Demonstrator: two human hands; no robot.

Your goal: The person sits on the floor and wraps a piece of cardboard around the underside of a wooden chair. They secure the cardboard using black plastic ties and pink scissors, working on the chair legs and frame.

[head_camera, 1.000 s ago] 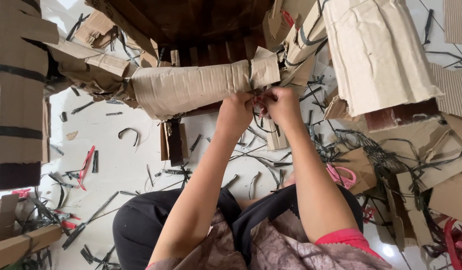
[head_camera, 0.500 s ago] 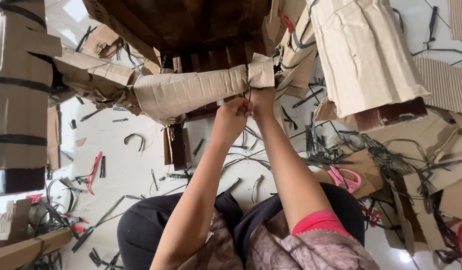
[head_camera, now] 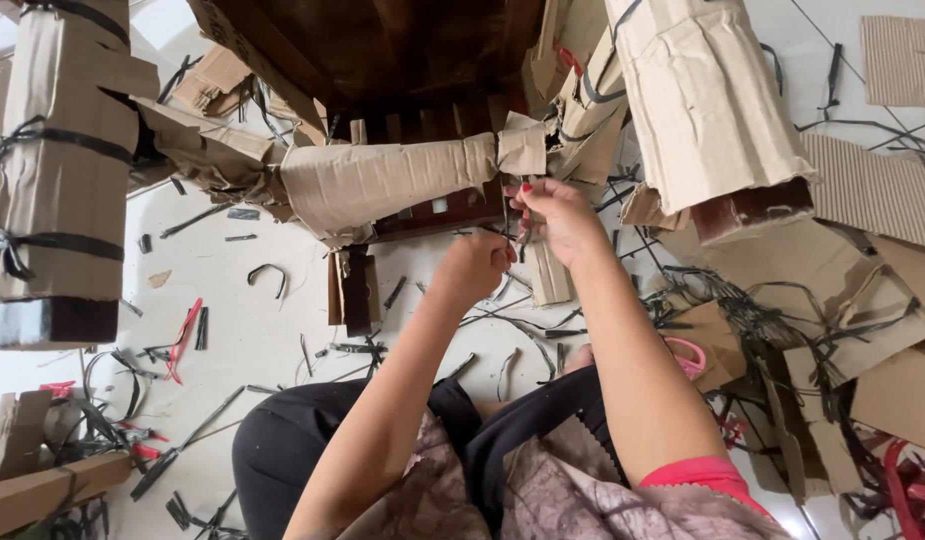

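Head view: both hands work a black strap at the end of a cardboard-wrapped leg.

I see my left hand (head_camera: 474,265) pinched shut on the strap (head_camera: 509,225), my right hand (head_camera: 554,215) gripping it just above. I judge it best to keep the strap taut and pull away from the wrap (head_camera: 382,180). The wrap is creased brown cardboard on a dark wooden leg lying level over the littered floor (head_camera: 232,300).

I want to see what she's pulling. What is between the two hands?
In the head view, a thin black strap runs between the left hand and the right hand, just below the cardboard-wrapped leg.
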